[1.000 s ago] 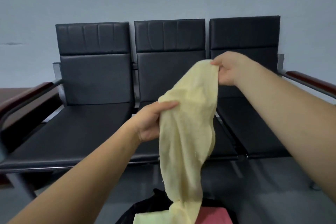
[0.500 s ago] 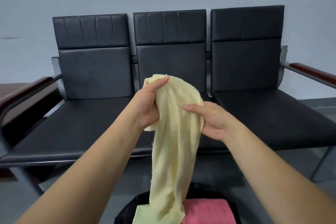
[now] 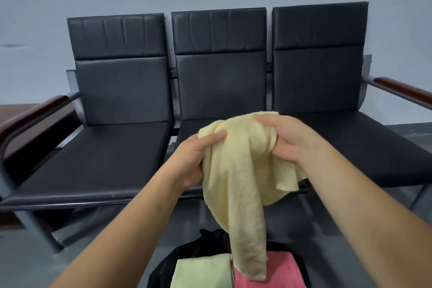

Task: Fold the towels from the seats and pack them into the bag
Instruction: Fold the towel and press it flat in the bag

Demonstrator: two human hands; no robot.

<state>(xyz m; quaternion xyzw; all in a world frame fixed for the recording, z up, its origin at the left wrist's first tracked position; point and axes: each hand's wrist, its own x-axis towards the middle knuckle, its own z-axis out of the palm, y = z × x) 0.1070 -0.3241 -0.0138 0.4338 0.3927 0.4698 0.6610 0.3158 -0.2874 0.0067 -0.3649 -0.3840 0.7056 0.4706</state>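
Gripping yellow towel (image 3: 236, 182) w/ L hand (image 3: 195, 159) & R hand (image 3: 286, 141), frame centre. Risk: bunched cloth misfolding; hanging tail snagging bag (image 3: 205, 245), lower centre.

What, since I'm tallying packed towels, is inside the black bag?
A green towel and a pink towel lie in the black bag; the hanging yellow towel covers part of them; anything beneath is hidden.

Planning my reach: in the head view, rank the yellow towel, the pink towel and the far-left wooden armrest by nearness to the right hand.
1. yellow towel: gripped by the right hand itself.
2. pink towel: below, in the bag.
3. wooden armrest: far off to the left.
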